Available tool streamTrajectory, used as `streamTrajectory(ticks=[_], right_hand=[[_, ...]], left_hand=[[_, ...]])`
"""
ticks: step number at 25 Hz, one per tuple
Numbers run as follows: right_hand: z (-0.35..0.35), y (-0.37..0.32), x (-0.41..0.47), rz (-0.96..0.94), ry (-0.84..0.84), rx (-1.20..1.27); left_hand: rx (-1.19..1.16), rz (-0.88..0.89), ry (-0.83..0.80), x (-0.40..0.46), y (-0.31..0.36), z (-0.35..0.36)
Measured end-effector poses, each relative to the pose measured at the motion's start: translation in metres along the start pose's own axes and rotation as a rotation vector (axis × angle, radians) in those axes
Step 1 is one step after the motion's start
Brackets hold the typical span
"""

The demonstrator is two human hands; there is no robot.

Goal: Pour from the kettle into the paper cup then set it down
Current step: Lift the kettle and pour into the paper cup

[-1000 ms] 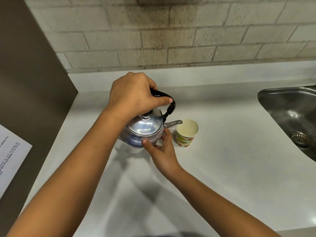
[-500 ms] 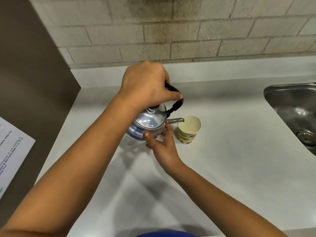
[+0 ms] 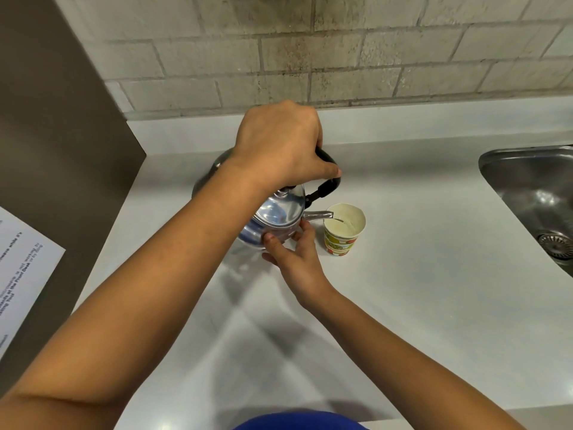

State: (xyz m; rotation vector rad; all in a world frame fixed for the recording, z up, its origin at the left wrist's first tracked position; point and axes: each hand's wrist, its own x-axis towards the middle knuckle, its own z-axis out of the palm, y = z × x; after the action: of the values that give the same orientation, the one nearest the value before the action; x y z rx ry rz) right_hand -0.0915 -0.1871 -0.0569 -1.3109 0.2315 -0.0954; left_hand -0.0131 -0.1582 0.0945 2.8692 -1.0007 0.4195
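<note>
Since half a second ago the kettle (image 3: 277,217) has tipped further toward the right, so that its spout (image 3: 317,215) now reaches over the rim of the paper cup (image 3: 343,232), where before the tip stood just short of it; a thin stream leaves the spout into the cup. The only view is the head camera, looking down on a pale countertop (image 3: 418,290). The kettle is polished silver metal with a domed lid, a short straight spout and a black arched handle (image 3: 325,181), held tilted above the counter just left of the cup. The left hand (image 3: 279,150) is closed in a full fist around the top of the handle, thumb pointing right along it. The right hand (image 3: 293,259) is partly open, its thumb and fingertips pressed against the lower front of the kettle body beneath the spout, steadying it without wrapping round it. The cup stands upright on the counter, off-white inside, with a printed band of green and red rounded shapes on a striped ground; no brand can be read on it. Both hands have kept the grips they had in the earlier frames, and the cup has not shifted. A steel sink (image 3: 533,197) with its drain lies at the right edge, well apart from the cup. At the left edge a white printed sheet (image 3: 21,268) hangs on a brown panel; its text is too skewed to read surely. A brick-patterned wall (image 3: 310,57) runs behind.
</note>
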Motion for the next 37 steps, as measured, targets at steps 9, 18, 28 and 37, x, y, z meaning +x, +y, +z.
streamTrajectory(ticks=[9, 18, 28, 37], right_hand=[[0.0014, -0.0007, 0.0003, 0.009, 0.007, -0.002], [0.0030, -0.0027, 0.0010, 0.003, 0.018, 0.017], [0.0036, -0.0038, 0.0012, 0.012, 0.016, 0.007], [0.0043, -0.0045, 0.0018, 0.018, 0.013, 0.015]], left_hand=[[0.026, 0.003, -0.011, 0.0013, 0.0021, -0.0025], [0.039, 0.016, -0.003, 0.0017, 0.0038, -0.0047], [0.044, 0.024, -0.014, 0.0031, 0.0041, -0.0062], [0.062, 0.041, -0.014, 0.0023, 0.0046, -0.0064]])
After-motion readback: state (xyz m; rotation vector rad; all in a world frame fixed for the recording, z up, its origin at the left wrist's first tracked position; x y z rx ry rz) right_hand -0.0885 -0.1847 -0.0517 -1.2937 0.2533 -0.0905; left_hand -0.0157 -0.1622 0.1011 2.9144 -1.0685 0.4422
